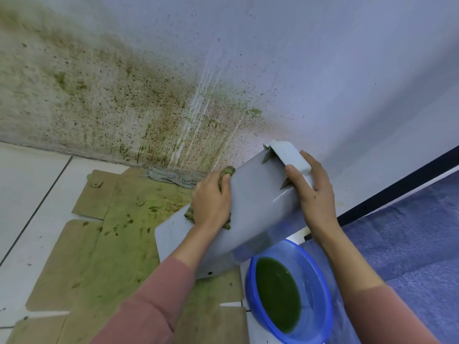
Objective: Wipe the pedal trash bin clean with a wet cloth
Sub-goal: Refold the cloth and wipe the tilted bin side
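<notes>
Now, bin (258, 202): grey, glossy, tipped on its side.
Left hand (211, 202): fingers flat, pressing green-stained cloth (227, 172) on bin.
Right hand (315, 194): fingers grasping pedal (290, 155).

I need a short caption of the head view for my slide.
Left hand presses a green cloth on the tilted grey bin; right hand grips its pedal.

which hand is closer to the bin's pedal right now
Right. The right hand grips the pedal at the raised end of the bin. The left hand presses the cloth against the bin's side, further down the body.
</notes>
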A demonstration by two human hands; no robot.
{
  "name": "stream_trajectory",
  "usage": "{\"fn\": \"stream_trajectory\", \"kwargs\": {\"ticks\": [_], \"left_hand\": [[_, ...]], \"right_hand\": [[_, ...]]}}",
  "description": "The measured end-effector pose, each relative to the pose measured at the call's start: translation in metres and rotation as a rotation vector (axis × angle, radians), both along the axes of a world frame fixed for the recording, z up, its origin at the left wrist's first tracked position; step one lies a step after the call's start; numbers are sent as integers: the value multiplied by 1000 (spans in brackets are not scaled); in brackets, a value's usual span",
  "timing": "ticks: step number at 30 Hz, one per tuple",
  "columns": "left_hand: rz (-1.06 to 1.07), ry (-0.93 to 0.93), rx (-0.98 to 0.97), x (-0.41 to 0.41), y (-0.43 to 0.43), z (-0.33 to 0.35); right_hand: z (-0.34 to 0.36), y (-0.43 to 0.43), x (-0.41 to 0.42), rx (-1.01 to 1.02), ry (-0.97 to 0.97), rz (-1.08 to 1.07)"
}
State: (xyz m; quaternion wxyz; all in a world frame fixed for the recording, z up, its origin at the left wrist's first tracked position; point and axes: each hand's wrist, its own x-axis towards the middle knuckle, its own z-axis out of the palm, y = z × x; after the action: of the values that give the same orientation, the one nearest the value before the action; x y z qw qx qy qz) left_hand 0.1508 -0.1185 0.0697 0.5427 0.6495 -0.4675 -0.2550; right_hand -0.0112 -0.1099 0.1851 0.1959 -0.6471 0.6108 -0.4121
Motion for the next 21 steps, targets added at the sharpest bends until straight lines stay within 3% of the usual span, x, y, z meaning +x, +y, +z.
{"fn": "stream_trajectory", "kwargs": {"ticks": [4, 9, 14, 17, 19, 21], "left_hand": [[-202, -23, -239, -22, -10, 31], [-310, 34, -214, -8, -34, 25], [-78, -19, 60, 6, -7, -19], [117, 97, 225, 10, 31, -42], [146, 99, 225, 0, 52, -43], [74, 13, 83, -20, 64, -28]], "right_hand": [[1, -3, 5, 7, 13, -12], [2, -4, 1, 40, 12, -29], [2, -6, 7, 43, 8, -63], [1, -4, 11, 39, 13, -60], [1, -2, 15, 24, 22, -50], [2, -2, 23, 6, 42, -45]]}}
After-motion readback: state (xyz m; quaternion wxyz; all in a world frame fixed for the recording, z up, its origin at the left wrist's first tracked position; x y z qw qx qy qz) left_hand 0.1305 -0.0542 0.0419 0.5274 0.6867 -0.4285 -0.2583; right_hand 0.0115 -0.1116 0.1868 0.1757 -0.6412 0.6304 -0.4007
